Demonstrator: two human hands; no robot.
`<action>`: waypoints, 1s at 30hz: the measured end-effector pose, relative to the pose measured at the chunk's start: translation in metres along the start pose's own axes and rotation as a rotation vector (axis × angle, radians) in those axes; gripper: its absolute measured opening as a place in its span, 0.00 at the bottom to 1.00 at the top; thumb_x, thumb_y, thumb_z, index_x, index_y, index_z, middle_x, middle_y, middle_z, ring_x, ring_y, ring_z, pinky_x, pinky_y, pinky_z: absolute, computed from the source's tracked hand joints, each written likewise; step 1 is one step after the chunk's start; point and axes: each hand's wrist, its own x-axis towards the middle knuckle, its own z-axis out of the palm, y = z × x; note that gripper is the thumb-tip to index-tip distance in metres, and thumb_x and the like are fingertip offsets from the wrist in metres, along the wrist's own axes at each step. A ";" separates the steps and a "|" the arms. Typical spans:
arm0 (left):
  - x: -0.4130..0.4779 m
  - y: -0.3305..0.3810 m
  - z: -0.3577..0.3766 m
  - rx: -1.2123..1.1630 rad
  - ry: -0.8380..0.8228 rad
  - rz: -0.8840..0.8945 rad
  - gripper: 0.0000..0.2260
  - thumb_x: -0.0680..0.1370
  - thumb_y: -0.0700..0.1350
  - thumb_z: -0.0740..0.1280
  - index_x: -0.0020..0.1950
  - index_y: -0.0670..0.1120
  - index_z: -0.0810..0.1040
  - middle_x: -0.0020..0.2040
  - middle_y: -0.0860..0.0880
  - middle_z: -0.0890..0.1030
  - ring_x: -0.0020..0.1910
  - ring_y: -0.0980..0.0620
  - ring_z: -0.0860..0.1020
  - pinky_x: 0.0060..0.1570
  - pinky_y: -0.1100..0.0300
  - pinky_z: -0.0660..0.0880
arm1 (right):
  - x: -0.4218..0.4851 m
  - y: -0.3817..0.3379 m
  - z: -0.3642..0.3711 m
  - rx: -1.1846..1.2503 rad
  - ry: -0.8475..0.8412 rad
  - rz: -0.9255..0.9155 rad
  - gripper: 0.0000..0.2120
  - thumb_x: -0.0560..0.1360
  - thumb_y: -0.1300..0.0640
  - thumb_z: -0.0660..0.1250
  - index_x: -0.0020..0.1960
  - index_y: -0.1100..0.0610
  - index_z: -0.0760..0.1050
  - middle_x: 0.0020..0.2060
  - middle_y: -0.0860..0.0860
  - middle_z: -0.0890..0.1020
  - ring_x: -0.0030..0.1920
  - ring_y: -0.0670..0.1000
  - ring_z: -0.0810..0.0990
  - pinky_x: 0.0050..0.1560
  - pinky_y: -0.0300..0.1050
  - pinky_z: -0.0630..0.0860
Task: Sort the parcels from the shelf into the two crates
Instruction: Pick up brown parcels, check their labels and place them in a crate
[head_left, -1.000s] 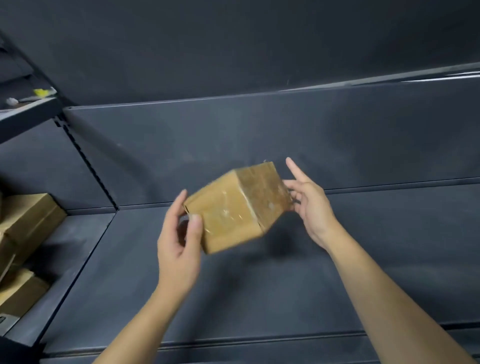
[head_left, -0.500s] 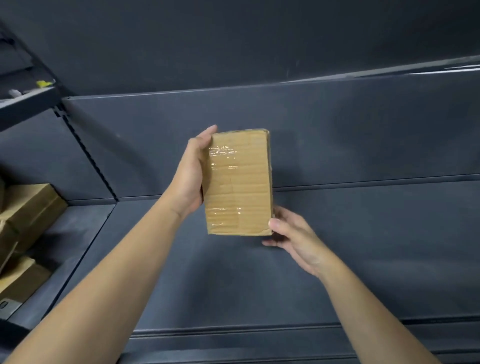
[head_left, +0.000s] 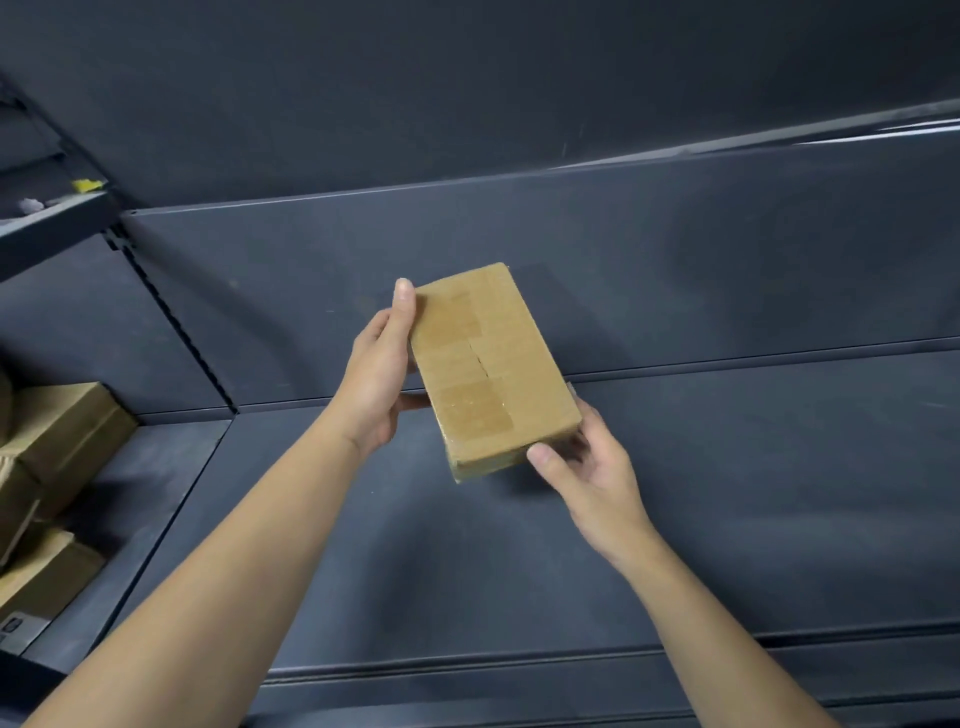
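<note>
Left hand and right hand grip one parcel; three stacked parcels left.

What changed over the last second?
The parcel was turned from corner-on to show its broad taped face; the left hand moved to its left edge, the right hand dropped to its near corner. Both still hold it; shelved parcels stayed.

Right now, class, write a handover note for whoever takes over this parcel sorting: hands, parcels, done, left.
Left hand holds the taped cardboard parcel by its far left edge; right hand grips its near right corner.
The parcel is in the air over the dark shelf; other parcels are stacked in the bay at left.
Done: this parcel lifted. Left: crate it, then the stacked ones. No crate in view.
</note>
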 end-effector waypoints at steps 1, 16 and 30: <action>-0.001 -0.003 -0.001 0.008 0.002 -0.020 0.28 0.82 0.71 0.54 0.63 0.54 0.82 0.57 0.54 0.86 0.54 0.51 0.85 0.45 0.50 0.82 | 0.001 -0.002 0.002 0.001 0.025 -0.015 0.30 0.74 0.44 0.73 0.74 0.50 0.72 0.69 0.47 0.80 0.70 0.48 0.78 0.65 0.40 0.76; -0.005 -0.034 -0.054 -0.089 -0.355 0.120 0.45 0.65 0.64 0.80 0.79 0.55 0.69 0.74 0.49 0.76 0.71 0.46 0.76 0.68 0.44 0.73 | 0.020 -0.027 0.004 0.330 0.173 0.435 0.17 0.87 0.46 0.57 0.65 0.54 0.79 0.52 0.61 0.86 0.36 0.59 0.85 0.28 0.46 0.79; -0.016 -0.077 -0.032 0.055 -0.397 -0.089 0.27 0.66 0.55 0.76 0.57 0.40 0.75 0.55 0.44 0.84 0.55 0.43 0.80 0.52 0.54 0.79 | 0.028 -0.020 -0.002 0.394 0.324 0.202 0.26 0.78 0.48 0.73 0.74 0.39 0.71 0.66 0.47 0.82 0.67 0.51 0.80 0.66 0.53 0.78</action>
